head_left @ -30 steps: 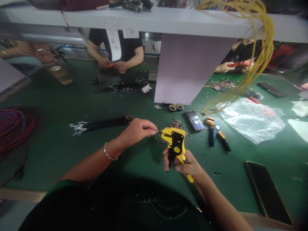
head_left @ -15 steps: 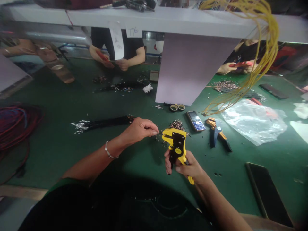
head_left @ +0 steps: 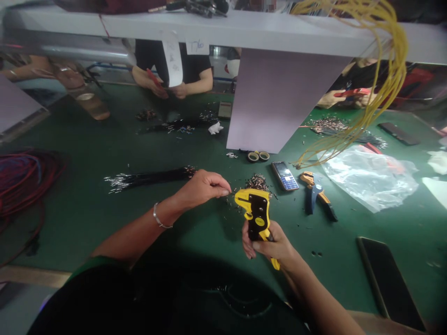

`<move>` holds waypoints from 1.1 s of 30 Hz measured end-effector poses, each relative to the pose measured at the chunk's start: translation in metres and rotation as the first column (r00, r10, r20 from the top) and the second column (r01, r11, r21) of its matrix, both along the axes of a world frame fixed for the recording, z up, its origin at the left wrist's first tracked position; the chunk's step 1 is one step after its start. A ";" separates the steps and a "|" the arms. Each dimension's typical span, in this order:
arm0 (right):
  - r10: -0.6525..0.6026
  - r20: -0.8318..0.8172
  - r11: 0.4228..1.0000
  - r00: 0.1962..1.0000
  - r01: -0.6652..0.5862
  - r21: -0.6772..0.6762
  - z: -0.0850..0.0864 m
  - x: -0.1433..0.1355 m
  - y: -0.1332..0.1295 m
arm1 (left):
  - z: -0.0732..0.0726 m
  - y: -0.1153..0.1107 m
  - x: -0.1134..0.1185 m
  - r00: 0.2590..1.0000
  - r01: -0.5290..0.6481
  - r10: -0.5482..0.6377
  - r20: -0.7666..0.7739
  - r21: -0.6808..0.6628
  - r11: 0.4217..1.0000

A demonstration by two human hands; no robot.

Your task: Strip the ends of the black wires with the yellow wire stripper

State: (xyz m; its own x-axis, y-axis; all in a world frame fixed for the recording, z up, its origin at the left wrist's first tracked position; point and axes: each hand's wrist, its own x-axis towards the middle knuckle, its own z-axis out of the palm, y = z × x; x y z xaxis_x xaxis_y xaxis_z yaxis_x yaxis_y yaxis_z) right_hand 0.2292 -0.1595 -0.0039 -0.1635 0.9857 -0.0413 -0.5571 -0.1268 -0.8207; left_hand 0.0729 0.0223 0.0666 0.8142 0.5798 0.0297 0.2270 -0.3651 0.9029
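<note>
My left hand (head_left: 206, 188) is closed in a pinch on a thin dark wire (head_left: 233, 192), whose short end points at the jaws of a wire stripper (head_left: 259, 215). Whether the tip sits inside the jaws is too small to tell. Yellow and black, the stripper stands tilted in my right hand (head_left: 274, 243), with fingers wrapped about its handles. Just behind its head lies a heap of small cut wire bits (head_left: 256, 181). A bundle of black wires (head_left: 150, 177) with pale tips lies beyond my left forearm.
Right of the heap are a keypad phone (head_left: 285, 176), a second wire stripper (head_left: 317, 194) and a clear plastic bag (head_left: 372, 179). A smartphone (head_left: 389, 281) lies near front right. Yellow wires (head_left: 380, 93) hang from the shelf (head_left: 279, 39). Red cable coils (head_left: 26, 184) are left. Co-workers' hands (head_left: 171, 88) work opposite.
The stripper's black front handle, apart from the yellow one before, no longer shows separately, and its jaw outline looks narrower. The stripper has tilted slightly. My left hand has barely moved.
</note>
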 end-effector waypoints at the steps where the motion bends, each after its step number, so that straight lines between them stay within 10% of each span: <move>1: 0.000 0.003 1.000 1.000 0.000 0.003 0.000 -0.001 -0.001 | 0.000 0.000 0.000 1.000 -0.001 0.001 -0.001 -0.004 1.000; 33: -0.175 0.075 0.976 0.982 0.183 -0.120 -0.003 -0.020 -0.007 | -0.026 0.006 0.010 0.999 -0.052 0.052 -0.010 0.034 0.998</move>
State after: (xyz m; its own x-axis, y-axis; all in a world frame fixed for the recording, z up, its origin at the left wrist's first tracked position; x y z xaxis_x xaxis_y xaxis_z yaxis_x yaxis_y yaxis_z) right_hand 0.2091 -0.1667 -0.0074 0.0221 0.9850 -0.1714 -0.5269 -0.1342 -0.8392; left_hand 0.0830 0.0281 0.0401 0.7835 0.6200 0.0414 0.2563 -0.3831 0.8874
